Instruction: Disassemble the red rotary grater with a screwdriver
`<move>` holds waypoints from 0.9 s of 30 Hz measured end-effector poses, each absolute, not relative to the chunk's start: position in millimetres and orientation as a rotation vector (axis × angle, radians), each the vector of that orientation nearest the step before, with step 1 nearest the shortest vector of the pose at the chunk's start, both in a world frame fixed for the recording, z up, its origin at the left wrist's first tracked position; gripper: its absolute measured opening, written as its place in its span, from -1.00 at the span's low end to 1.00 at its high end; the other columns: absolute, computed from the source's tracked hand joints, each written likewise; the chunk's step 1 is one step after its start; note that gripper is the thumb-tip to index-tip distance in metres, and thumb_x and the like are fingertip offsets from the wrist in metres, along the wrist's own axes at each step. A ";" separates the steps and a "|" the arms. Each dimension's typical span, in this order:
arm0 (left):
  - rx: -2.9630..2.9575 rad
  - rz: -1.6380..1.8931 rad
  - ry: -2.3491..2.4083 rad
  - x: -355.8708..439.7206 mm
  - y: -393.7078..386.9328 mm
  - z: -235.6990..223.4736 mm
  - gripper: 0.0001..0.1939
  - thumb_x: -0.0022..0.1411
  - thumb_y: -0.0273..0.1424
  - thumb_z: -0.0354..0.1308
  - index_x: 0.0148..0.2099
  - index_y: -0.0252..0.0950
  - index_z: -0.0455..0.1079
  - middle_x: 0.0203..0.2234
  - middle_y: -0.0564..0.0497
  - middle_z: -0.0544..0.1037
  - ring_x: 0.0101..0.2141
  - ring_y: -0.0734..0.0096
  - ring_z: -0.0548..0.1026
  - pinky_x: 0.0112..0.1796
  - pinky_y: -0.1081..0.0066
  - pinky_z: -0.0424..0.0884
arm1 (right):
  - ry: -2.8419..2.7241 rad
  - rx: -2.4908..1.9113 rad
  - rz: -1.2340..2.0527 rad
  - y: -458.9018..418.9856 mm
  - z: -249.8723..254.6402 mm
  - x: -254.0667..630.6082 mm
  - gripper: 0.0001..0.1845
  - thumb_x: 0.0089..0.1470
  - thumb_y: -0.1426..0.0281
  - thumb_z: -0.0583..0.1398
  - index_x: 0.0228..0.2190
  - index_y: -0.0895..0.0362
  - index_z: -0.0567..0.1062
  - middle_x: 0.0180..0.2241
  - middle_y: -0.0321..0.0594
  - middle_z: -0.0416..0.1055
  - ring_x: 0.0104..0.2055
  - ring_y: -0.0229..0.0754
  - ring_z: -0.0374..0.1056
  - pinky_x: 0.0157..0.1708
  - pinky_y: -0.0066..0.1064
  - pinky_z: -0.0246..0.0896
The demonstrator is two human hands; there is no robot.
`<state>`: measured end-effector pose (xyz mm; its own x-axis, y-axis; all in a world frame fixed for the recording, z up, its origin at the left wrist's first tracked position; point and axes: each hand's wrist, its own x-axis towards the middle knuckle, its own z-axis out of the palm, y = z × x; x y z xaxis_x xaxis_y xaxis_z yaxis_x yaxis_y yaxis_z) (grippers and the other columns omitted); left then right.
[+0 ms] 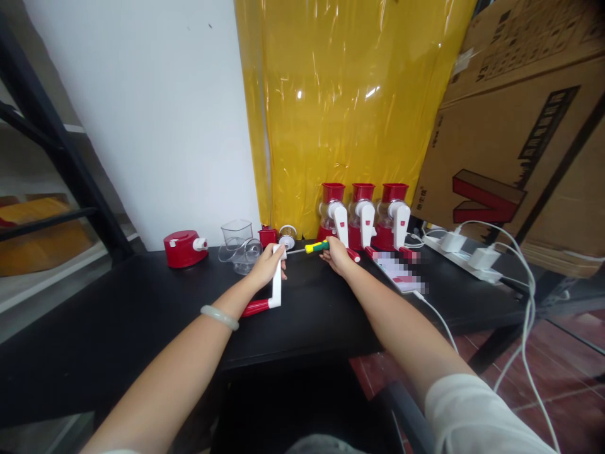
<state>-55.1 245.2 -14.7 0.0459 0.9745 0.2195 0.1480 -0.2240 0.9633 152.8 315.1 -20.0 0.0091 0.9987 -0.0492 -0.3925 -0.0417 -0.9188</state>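
Between the fingers of my left hand (pixel 266 268) is the upper end of a white crank handle (pixel 275 287), whose red grip (pixel 256 308) hangs toward the table's front. My right hand (pixel 336 256) is closed round a screwdriver (pixel 316 247) with a green and yellow handle. Its shaft points left, and the tip meets the top of the crank; my fingers partly hide that spot. Just behind my left hand stand a clear plastic hopper body (pixel 237 243), a small red part (pixel 268 236) and a round drum grater (pixel 287 236).
A red base (pixel 186 248) sits at the left on the black table (pixel 312 315). Several assembled red-and-white rotary graters (pixel 364 217) line the back right. Beside them lie a phone (pixel 394 271) on a cable and a power strip (pixel 466 257) with chargers. A large cardboard box (pixel 510 145) leans behind.
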 end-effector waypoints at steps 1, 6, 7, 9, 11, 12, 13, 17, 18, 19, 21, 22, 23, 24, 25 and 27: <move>1.504 1.274 1.186 -54.9 244.8 -14.5 -0.46 0.21 0.16 0.15 -0.20 -0.21 0.15 -0.62 0.19 0.43 -0.72 0.41 0.47 -0.69 0.47 0.38 | -0.869 -0.950 1.393 315.3 -20.0 153.0 -0.79 0.19 0.41 0.06 -0.50 0.06 0.23 -0.78 -0.53 -0.04 -0.74 -0.40 -0.10 -0.57 -0.55 0.26; 1.508 1.269 1.188 -54.0 244.4 -13.8 -0.47 0.23 0.15 0.14 -0.20 -0.21 0.15 -0.63 0.19 0.42 -0.73 0.42 0.46 -0.70 0.49 0.37 | -0.843 -0.952 1.402 318.0 -21.2 153.1 -0.79 0.19 0.40 0.07 -0.50 0.06 0.22 -0.77 -0.53 -0.05 -0.74 -0.40 -0.11 -0.55 -0.54 0.27; 1.510 1.268 1.188 -54.0 244.7 -14.0 -0.48 0.23 0.15 0.14 -0.20 -0.21 0.15 -0.64 0.19 0.42 -0.74 0.42 0.46 -0.70 0.49 0.37 | -0.838 -0.951 1.408 318.6 -21.1 152.9 -0.79 0.19 0.39 0.07 -0.50 0.06 0.21 -0.76 -0.52 -0.05 -0.73 -0.39 -0.11 -0.55 -0.54 0.27; 1.516 1.265 1.190 -54.3 245.5 -14.8 -0.48 0.24 0.14 0.14 -0.20 -0.21 0.15 -0.63 0.19 0.42 -0.73 0.42 0.46 -0.70 0.49 0.37 | -0.813 -0.953 1.429 319.5 -20.1 152.4 -0.77 0.20 0.39 0.05 -0.51 0.06 0.20 -0.75 -0.51 -0.03 -0.73 -0.39 -0.10 -0.54 -0.54 0.28; 1.523 1.259 1.195 -54.8 246.2 -15.8 -0.49 0.24 0.14 0.14 -0.20 -0.21 0.15 -0.62 0.19 0.43 -0.73 0.41 0.47 -0.70 0.49 0.37 | -0.772 -0.960 1.449 320.0 -18.5 151.6 -0.76 0.21 0.39 0.03 -0.51 0.06 0.19 -0.74 -0.49 0.01 -0.72 -0.39 -0.08 -0.54 -0.54 0.28; 1.525 1.256 1.199 -55.0 246.5 -16.2 -0.49 0.24 0.14 0.14 -0.20 -0.21 0.15 -0.62 0.19 0.43 -0.73 0.41 0.47 -0.70 0.48 0.37 | -0.754 -0.964 1.455 320.1 -17.8 151.3 -0.76 0.22 0.40 0.02 -0.51 0.06 0.19 -0.73 -0.48 0.02 -0.72 -0.38 -0.06 -0.54 -0.54 0.27; 1.527 1.254 1.204 -55.2 246.6 -16.6 -0.49 0.24 0.14 0.14 -0.20 -0.20 0.15 -0.62 0.19 0.43 -0.73 0.40 0.47 -0.70 0.48 0.38 | -0.741 -0.966 1.458 320.1 -17.2 150.9 -0.76 0.22 0.40 0.02 -0.50 0.06 0.19 -0.73 -0.48 0.04 -0.71 -0.38 -0.05 -0.54 -0.54 0.27; 1.529 1.254 1.229 -55.3 246.1 -16.6 -0.51 0.25 0.12 0.14 -0.19 -0.20 0.16 -0.62 0.18 0.43 -0.73 0.40 0.47 -0.70 0.48 0.38 | -0.748 -0.964 1.451 318.9 -17.5 150.2 -0.76 0.25 0.36 0.04 -0.48 0.06 0.21 -0.72 -0.48 0.07 -0.70 -0.38 0.01 -0.55 -0.54 0.26; 1.530 1.254 1.236 -55.3 245.9 -16.5 -0.51 0.26 0.11 0.14 -0.19 -0.20 0.16 -0.62 0.18 0.43 -0.73 0.40 0.47 -0.70 0.48 0.38 | -0.763 -0.958 1.439 318.4 -18.3 150.2 -0.76 0.26 0.33 0.06 -0.47 0.06 0.22 -0.72 -0.48 0.08 -0.70 -0.37 0.02 -0.56 -0.54 0.26; 1.530 1.254 1.240 -55.2 245.9 -16.4 -0.52 0.26 0.11 0.14 -0.19 -0.20 0.16 -0.61 0.18 0.44 -0.72 0.39 0.48 -0.70 0.48 0.38 | -0.786 -0.949 1.420 317.8 -19.2 150.2 -0.75 0.25 0.29 0.09 -0.46 0.06 0.23 -0.71 -0.49 0.09 -0.70 -0.38 0.03 -0.56 -0.54 0.26; 1.531 1.251 1.246 -55.2 246.1 -16.6 -0.51 0.26 0.11 0.15 -0.19 -0.20 0.17 -0.61 0.18 0.44 -0.73 0.39 0.47 -0.71 0.48 0.37 | -0.847 -0.930 1.376 316.6 -21.0 150.3 -0.73 0.23 0.23 0.15 -0.45 0.06 0.24 -0.71 -0.50 0.11 -0.69 -0.38 0.04 -0.57 -0.54 0.26; 1.532 1.249 1.247 -55.3 246.3 -17.0 -0.51 0.25 0.11 0.15 -0.18 -0.20 0.17 -0.61 0.18 0.44 -0.73 0.39 0.47 -0.71 0.48 0.37 | -0.873 -0.924 1.356 316.2 -21.8 150.4 -0.71 0.20 0.21 0.19 -0.45 0.06 0.24 -0.71 -0.51 0.11 -0.69 -0.39 0.04 -0.56 -0.54 0.26; 1.534 1.247 1.246 -55.4 246.6 -17.4 -0.51 0.25 0.11 0.15 -0.18 -0.20 0.17 -0.61 0.18 0.44 -0.73 0.39 0.47 -0.71 0.48 0.37 | -0.889 -0.923 1.343 316.0 -22.4 150.3 -0.69 0.17 0.19 0.23 -0.45 0.06 0.25 -0.70 -0.52 0.11 -0.68 -0.39 0.05 -0.55 -0.54 0.27; 1.536 1.246 1.245 -55.4 246.9 -17.8 -0.51 0.25 0.11 0.15 -0.18 -0.20 0.17 -0.61 0.18 0.44 -0.73 0.39 0.47 -0.71 0.48 0.37 | -0.897 -0.926 1.335 315.9 -22.9 150.2 -0.68 0.13 0.19 0.26 -0.45 0.06 0.25 -0.70 -0.52 0.12 -0.68 -0.40 0.05 -0.54 -0.53 0.27; 1.537 1.246 1.244 -55.5 247.1 -18.2 -0.52 0.25 0.11 0.15 -0.18 -0.20 0.17 -0.61 0.18 0.44 -0.73 0.39 0.47 -0.71 0.48 0.37 | -0.899 -0.931 1.331 316.0 -23.2 150.1 -0.66 0.09 0.18 0.29 -0.46 0.06 0.26 -0.70 -0.53 0.12 -0.68 -0.40 0.06 -0.54 -0.53 0.28; 1.541 1.248 1.245 -55.5 247.2 -18.5 -0.53 0.27 0.10 0.13 -0.18 -0.20 0.16 -0.61 0.18 0.44 -0.72 0.39 0.47 -0.70 0.48 0.37 | -0.893 -0.933 1.337 316.4 -23.3 149.7 -0.64 0.04 0.20 0.33 -0.46 0.06 0.26 -0.70 -0.53 0.13 -0.67 -0.40 0.07 -0.53 -0.53 0.28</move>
<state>-55.5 247.2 -18.5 0.0384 0.9762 0.2135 0.2109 -0.2168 0.9532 149.7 316.4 -23.3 0.0397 0.9992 -0.0029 -0.3798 0.0124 -0.9250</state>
